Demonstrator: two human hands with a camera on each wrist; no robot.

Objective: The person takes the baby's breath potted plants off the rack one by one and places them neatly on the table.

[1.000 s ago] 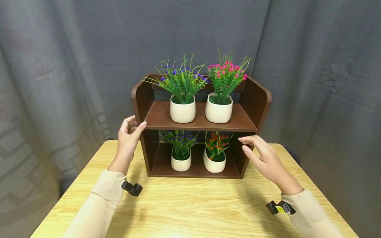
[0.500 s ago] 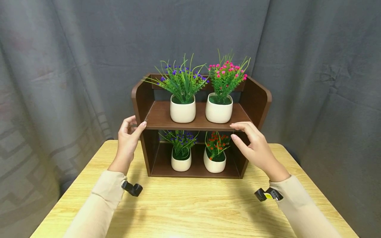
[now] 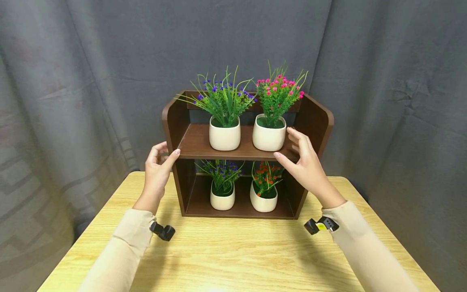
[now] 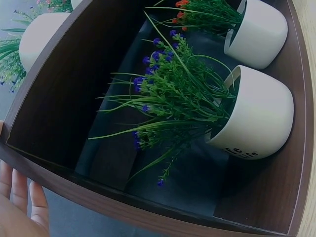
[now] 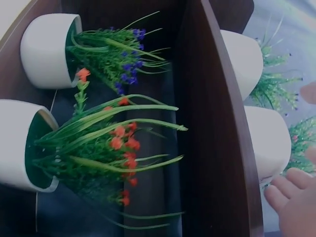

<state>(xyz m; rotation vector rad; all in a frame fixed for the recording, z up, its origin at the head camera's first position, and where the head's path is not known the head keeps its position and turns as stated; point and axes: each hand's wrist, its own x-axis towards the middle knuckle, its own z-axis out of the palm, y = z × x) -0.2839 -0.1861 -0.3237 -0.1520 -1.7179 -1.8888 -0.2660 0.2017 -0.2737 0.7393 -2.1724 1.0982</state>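
Note:
A dark brown two-tier shelf (image 3: 246, 154) stands on the table. My left hand (image 3: 157, 174) grips its left side panel, with the thumb on the front edge and the fingers along the outer face. My right hand (image 3: 305, 164) is at the upper tier, its fingers extended beside the right of a white pot with pink flowers (image 3: 268, 137). The thumb is in front of the pot, near the board's edge; whether the hand touches the pot I cannot tell. Left of it on that tier stands a white pot with purple flowers (image 3: 224, 138).
The lower tier holds a second purple-flowered pot (image 3: 222, 200) and an orange-flowered pot (image 5: 19, 143); the left wrist view shows black lettering on the purple one. A grey curtain (image 3: 248, 32) hangs behind the shelf. The wooden table (image 3: 226, 251) extends in front.
My right hand has moved left and up, from beside the shelf's right panel to the pink-flowered pot, and its fingers have spread. My left hand has stayed at the left panel.

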